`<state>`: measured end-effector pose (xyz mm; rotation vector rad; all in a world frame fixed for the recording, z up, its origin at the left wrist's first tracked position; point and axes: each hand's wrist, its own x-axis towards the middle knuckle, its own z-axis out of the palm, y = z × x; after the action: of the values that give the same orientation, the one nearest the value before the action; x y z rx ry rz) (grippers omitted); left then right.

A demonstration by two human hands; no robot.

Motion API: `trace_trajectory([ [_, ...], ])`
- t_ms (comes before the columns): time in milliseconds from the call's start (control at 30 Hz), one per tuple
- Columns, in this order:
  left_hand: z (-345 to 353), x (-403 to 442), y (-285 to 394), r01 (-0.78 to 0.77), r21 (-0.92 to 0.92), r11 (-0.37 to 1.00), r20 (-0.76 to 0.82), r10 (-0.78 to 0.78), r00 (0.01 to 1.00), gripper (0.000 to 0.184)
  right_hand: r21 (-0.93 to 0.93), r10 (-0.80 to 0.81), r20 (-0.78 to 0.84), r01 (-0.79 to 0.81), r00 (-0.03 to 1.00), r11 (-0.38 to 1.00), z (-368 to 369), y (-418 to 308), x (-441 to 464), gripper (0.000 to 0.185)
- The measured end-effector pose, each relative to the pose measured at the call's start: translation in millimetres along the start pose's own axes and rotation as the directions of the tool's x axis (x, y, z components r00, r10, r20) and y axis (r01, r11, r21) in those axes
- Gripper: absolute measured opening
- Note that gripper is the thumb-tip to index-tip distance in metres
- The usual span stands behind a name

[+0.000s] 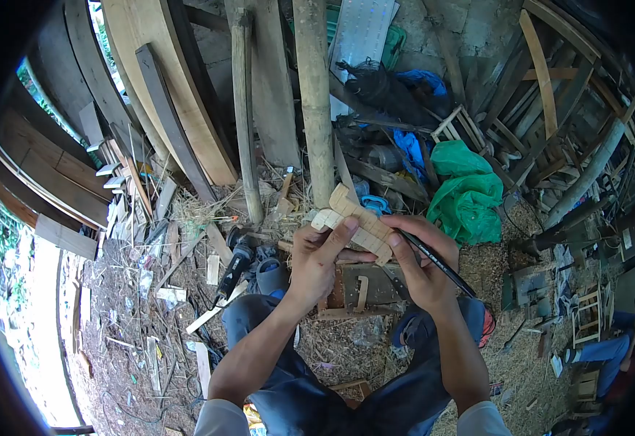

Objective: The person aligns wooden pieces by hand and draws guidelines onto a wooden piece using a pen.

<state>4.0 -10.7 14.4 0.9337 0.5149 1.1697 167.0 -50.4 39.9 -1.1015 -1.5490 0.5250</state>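
Note:
A light wooden piece [363,221] with a stepped, curved outline and pencil-like lines across its face is held up in front of me, above my knees. My left hand [317,258] is closed on its left end, the thumb pressed on the face. My right hand [426,272] is closed around a black pen [437,259], slanted with its tip end towards the wood's right edge. Whether the tip touches the wood I cannot make out. Below the hands, a wooden block [383,285] with a small hook-shaped wood strip [362,293] lies between my feet.
A dark power tool [237,263] lies left of my knee. Ahead stand a bamboo pole [314,94] and leaning planks [179,87]. A green plastic sack [464,190] sits ahead right. Shavings and offcuts litter the ground. Another person's leg [601,352] shows at far right.

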Motion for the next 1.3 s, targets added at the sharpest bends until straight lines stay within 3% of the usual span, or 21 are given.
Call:
trace_trajectory([
  [900, 3.9, 0.5, 2.2, 0.019, 0.015, 1.0, 0.035, -0.02, 0.999, 0.036, -0.019, -0.015, 0.016, 0.016, 1.0, 1.0, -2.8, -0.1, 1.2, 0.019],
  [1000, 2.5, 0.9, -0.6, 0.025, 0.001, 1.0, 0.024, -0.025, 0.999, 0.037, -0.004, -0.039, 0.025, 0.039, 0.999, 0.999, -2.3, 1.1, 1.3, 0.025],
  [1067, 2.5, 0.8, -0.3, 0.025, -0.007, 1.0, 0.011, -0.025, 1.0, 0.037, -0.068, -0.127, 0.067, 0.132, 0.99, 0.989, -2.3, -1.1, 3.1, 0.038],
  [1167, 2.9, 0.5, 1.9, 0.033, 0.001, 0.999, 0.019, -0.033, 0.999, 0.037, -0.044, -0.024, 0.083, 0.027, 0.996, 0.999, -0.3, -6.4, 1.7, 0.049],
  [1300, 3.9, -0.1, 2.7, 0.033, 0.038, 0.999, 0.016, -0.034, 0.999, 0.038, -0.096, -0.112, 0.081, 0.12, 0.99, 0.988, 0.8, -1.6, 2.5, 0.05],
])
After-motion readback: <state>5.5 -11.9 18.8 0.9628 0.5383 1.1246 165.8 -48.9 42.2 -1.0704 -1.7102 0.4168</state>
